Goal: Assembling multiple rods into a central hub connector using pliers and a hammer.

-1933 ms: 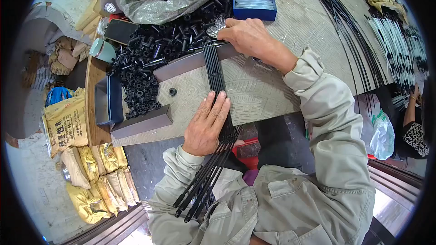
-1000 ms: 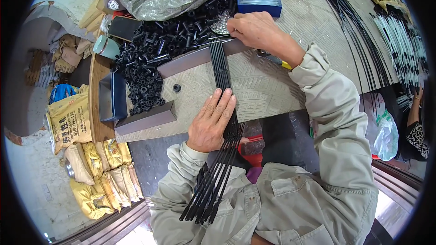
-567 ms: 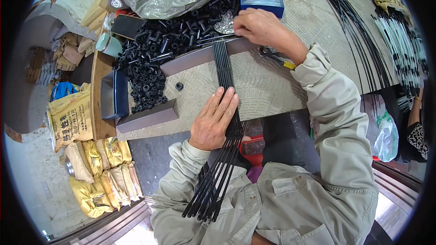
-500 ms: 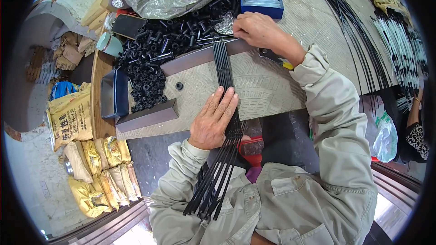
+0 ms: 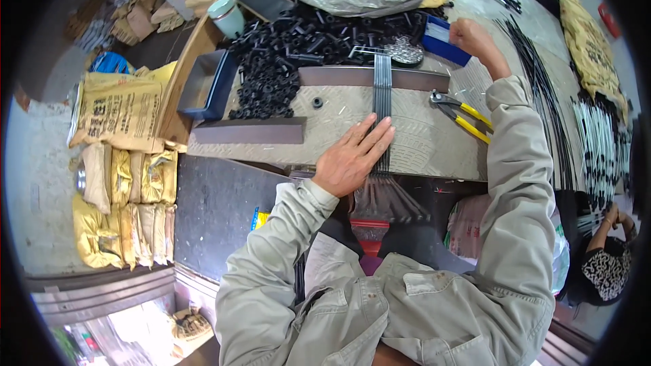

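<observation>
My left hand (image 5: 356, 156) lies with its fingers stretched out on a flat row of thin black rods (image 5: 382, 88). The rods run from a dark metal strip (image 5: 325, 76) over the table's near edge, where their near ends blur. Beyond the strip, short thin metal rods lie across their far ends. At the right wall of a small blue box (image 5: 444, 51) is my right hand (image 5: 475, 39), its fingers curled closed. What it holds, if anything, is hidden. Thin, pale, clear pieces lie inside the box. Left of it sits a pile of small shiny metal parts (image 5: 405, 52).
Cutters with yellow handles (image 5: 475, 115) lie below my right forearm. A heap of black plastic fittings (image 5: 271, 61) spreads at the left, beside a blue tray (image 5: 210, 85) and a cup (image 5: 227, 19). Long black rods (image 5: 536, 88) lie at the right, near another person's arm (image 5: 603, 230).
The view has shifted, so the table appears farther right. My right hand has moved from the rods' far ends to the blue box. My left hand stays flat on the rods.
</observation>
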Available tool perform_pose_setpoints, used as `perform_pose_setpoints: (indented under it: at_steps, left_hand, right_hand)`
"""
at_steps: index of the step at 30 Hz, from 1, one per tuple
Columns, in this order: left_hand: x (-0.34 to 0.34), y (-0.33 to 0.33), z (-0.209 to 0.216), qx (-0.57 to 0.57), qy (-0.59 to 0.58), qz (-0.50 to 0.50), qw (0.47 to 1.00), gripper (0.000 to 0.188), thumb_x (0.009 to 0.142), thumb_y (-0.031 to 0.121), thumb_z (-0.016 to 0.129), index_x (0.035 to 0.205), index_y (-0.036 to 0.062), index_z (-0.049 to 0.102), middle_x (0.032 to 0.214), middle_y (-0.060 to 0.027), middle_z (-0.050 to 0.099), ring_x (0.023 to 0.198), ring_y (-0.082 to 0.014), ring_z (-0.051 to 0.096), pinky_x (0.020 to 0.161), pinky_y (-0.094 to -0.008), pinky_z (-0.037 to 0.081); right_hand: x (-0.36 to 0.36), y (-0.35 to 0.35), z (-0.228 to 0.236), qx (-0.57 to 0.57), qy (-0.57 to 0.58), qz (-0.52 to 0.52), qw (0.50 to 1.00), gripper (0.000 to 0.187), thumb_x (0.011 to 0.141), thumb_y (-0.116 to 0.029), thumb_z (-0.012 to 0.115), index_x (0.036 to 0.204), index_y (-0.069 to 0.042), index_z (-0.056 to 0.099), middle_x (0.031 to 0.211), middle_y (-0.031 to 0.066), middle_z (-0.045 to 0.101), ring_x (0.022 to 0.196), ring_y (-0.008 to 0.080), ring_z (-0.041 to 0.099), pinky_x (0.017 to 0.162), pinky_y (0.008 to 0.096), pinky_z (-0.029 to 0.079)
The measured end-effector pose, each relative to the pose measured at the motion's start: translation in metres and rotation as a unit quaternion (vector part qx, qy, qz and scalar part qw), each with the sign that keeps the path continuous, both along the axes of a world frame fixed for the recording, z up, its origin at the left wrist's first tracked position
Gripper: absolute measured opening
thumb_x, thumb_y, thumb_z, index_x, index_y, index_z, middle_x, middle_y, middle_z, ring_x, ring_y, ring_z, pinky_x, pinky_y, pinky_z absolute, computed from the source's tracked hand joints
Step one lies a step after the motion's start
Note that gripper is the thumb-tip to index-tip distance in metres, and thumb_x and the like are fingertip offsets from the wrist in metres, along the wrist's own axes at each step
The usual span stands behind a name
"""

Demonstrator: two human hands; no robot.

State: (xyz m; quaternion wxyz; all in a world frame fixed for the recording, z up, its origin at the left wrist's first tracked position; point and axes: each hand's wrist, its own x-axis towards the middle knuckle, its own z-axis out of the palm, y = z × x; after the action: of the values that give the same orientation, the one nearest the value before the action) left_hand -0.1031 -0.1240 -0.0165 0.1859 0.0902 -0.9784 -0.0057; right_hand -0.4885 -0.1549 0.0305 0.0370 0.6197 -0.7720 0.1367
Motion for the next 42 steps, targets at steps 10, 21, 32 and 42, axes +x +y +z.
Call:
perform_pose_setpoints:
  at_steps: [10, 21, 32, 42]
  left_hand:
    - [0.011, 0.005, 0.0, 0.007, 0.032, 0.012, 0.999, 0.078, 0.068, 0.044, 0.06, 0.131, 0.0053, 0.036, 0.138, -0.01, 0.033, 0.127, -0.0276, 0.031, 0.102, -0.0357, 0.031]
    - [0.009, 0.007, 0.007, -0.021, 0.031, 0.009, 0.999, 0.096, 0.062, 0.066, 0.058, 0.134, 0.0079, 0.032, 0.139, -0.0106, 0.032, 0.13, -0.0285, 0.025, 0.106, -0.0426, 0.02]
    - [0.016, 0.052, 0.144, 0.543, 0.239, -0.186, 0.783, 0.027, 0.081, -0.001, 0.059, 0.108, -0.0021, 0.06, 0.097, -0.0104, 0.064, 0.089, -0.0118, 0.06, 0.077, -0.0218, 0.047]
    - [0.018, 0.055, 0.145, 0.52, 0.232, -0.153, 0.808, 0.024, 0.081, 0.0, 0.06, 0.105, -0.0013, 0.061, 0.09, -0.0097, 0.065, 0.084, -0.0117, 0.062, 0.073, -0.0203, 0.048]
  right_hand:
    - [-0.014, -0.004, -0.012, -0.056, 0.038, 0.079, 0.995, 0.004, 0.067, -0.008, 0.06, 0.063, -0.008, 0.06, 0.067, 0.0116, 0.059, 0.068, 0.0305, 0.059, 0.059, 0.0398, 0.046]
    - [0.121, 0.099, 0.059, -0.2, -0.49, 0.162, 0.833, 0.013, 0.087, -0.004, 0.045, 0.1, -0.002, 0.044, 0.092, 0.0098, 0.054, 0.07, 0.0138, 0.058, 0.058, 0.0249, 0.044]
    - [0.251, 0.213, 0.113, -0.336, -0.024, 0.211, 0.918, 0.027, 0.07, 0.006, 0.063, 0.093, -0.008, 0.065, 0.078, 0.007, 0.049, 0.055, 0.0145, 0.049, 0.046, 0.0239, 0.037]
    - [0.252, 0.198, 0.092, -0.398, -0.192, 0.257, 0.859, 0.029, 0.071, 0.005, 0.063, 0.097, -0.007, 0.065, 0.073, 0.0033, 0.047, 0.053, 0.0142, 0.043, 0.046, 0.0229, 0.032]
